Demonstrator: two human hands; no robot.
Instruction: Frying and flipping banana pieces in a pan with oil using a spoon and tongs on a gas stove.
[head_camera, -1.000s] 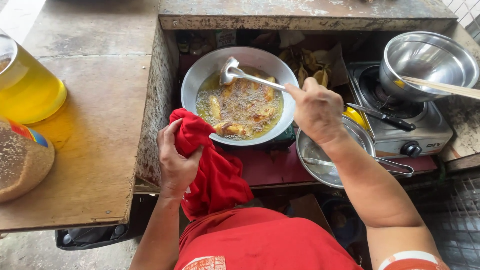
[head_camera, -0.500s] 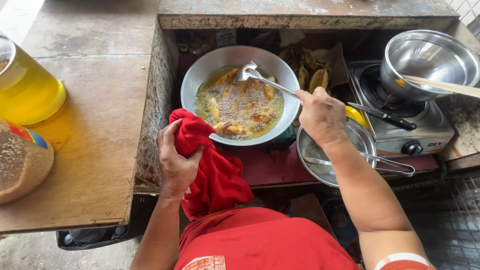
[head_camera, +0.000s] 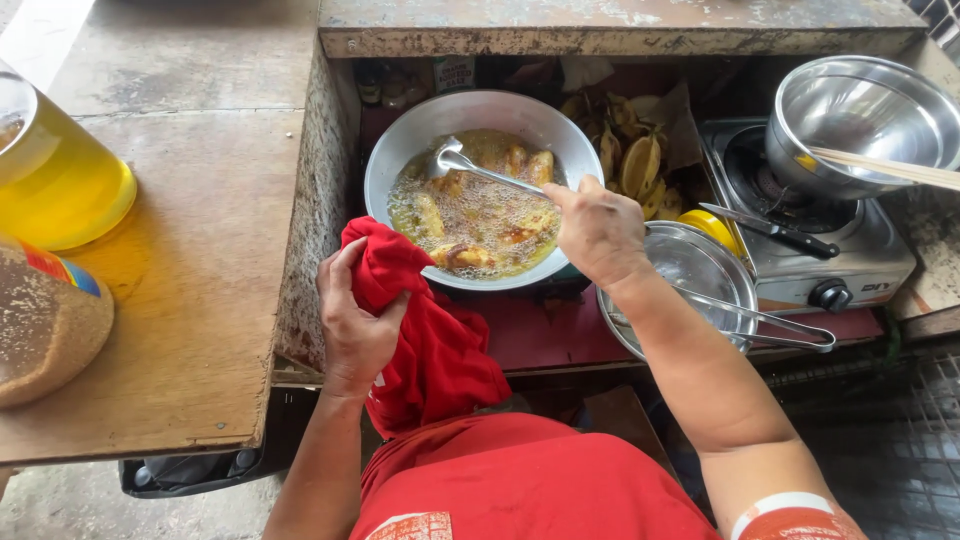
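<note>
- Right hand (head_camera: 598, 232): fingers closed around the handle of a metal skimmer (head_camera: 455, 162); the skimmer head rests in the oil at the far left side of the frying pan (head_camera: 400, 150).
- Left hand (head_camera: 355, 325): fingers clenched on a red cloth (head_camera: 430, 340), which is pressed against the near left rim of the pan; the rest of the cloth hangs down toward the person's red shirt.
- Pan contents: several pieces of food (head_camera: 470, 256) float in bubbling oil, showing a yellow to golden-brown colour. Judgement: frying is under way and well advanced, but no piece is lifted out yet.
- Wire strainer bowl (head_camera: 690, 270), just right of the pan, holds no fried pieces; metal tongs (head_camera: 770, 322) lie across its rim.
- Gas stove (head_camera: 850, 260) at the right carries a steel bowl (head_camera: 870, 115) with wooden chopsticks (head_camera: 900, 170); a knife (head_camera: 770, 232) lies at the stove's left edge.
- Wooden table (head_camera: 200, 250), left edge: a container of yellow oil (head_camera: 60, 180).
</note>
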